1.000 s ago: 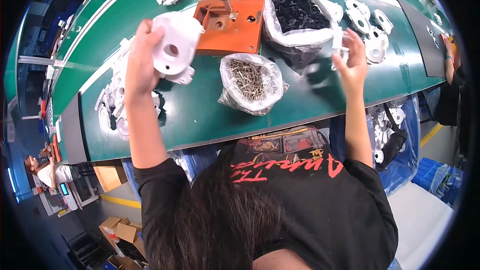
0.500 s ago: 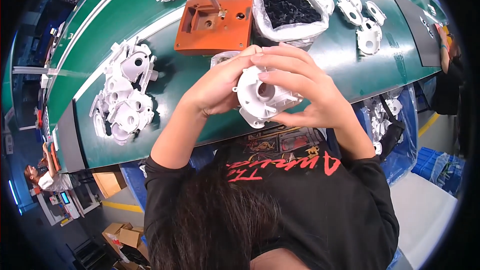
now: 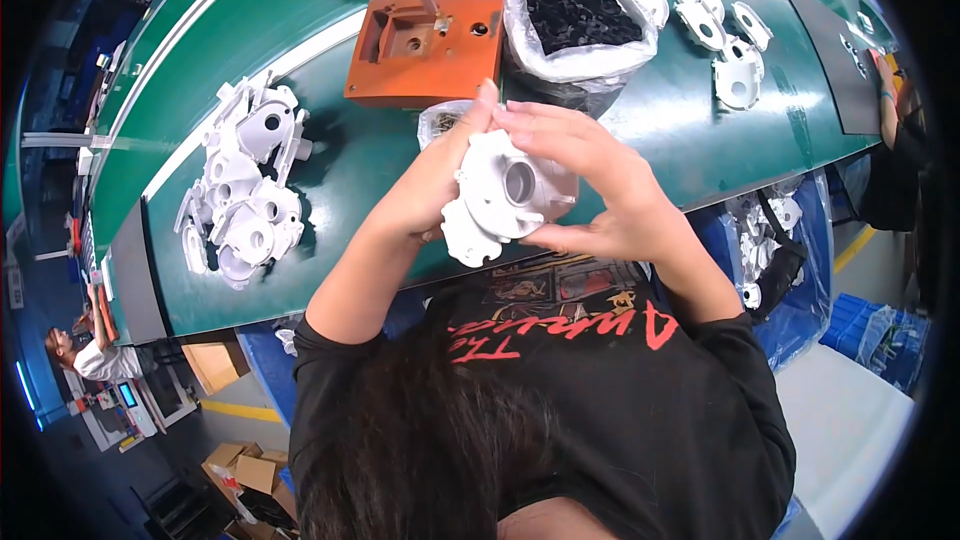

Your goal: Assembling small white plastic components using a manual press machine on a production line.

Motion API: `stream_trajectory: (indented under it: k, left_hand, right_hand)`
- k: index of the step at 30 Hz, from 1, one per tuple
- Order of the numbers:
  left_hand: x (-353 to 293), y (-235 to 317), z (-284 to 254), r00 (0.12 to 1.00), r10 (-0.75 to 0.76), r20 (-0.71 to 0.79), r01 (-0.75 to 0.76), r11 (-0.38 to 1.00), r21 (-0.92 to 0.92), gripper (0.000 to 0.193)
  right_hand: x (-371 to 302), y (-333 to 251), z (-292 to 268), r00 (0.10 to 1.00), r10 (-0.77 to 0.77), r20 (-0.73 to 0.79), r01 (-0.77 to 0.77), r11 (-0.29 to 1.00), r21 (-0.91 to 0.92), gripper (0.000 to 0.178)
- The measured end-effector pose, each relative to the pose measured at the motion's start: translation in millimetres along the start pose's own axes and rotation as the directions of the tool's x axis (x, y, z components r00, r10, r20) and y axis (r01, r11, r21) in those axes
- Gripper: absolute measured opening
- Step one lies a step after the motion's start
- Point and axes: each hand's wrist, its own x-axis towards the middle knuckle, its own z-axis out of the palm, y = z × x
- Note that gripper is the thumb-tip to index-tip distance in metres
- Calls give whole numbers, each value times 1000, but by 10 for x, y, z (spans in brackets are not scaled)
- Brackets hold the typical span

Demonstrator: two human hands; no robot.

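Hands [image 3: 610,180] together around a white housing [image 3: 485,190], wide apart one second ago, housing since turned

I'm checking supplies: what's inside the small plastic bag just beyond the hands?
Some small metal pieces show at the left of the small plastic bag. The left hand, right hand and white housing cover the rest from view.

Both hands [image 3: 612,183] close together before the torso [image 3: 610,400], right fingers [image 3: 562,130] curved, thumb [image 3: 565,238] apart below, forearms [image 3: 358,265] angled inward.
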Motion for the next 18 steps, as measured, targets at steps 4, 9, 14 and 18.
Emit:
stream_trajectory:
  k: [4,9,14,18]
  left_hand:
    - [118,-91,-132,934,107,340,78,869,-489,70]
    - [-5,17,59,937,323,132,-296,936,-190,49]
    - [14,-125,79,844,533,56,-535,845,27,48]
    - [32,-191,176,849,526,43,-526,850,-15,39]
  right_hand:
    - [7,33,-64,992,124,-11,-124,987,-106,87]
    - [-110,131,59,930,317,-185,-302,948,101,103]
    - [-95,105,121,832,530,-164,-420,796,436,81]
    - [-24,82,99,862,483,-157,-346,785,515,75]
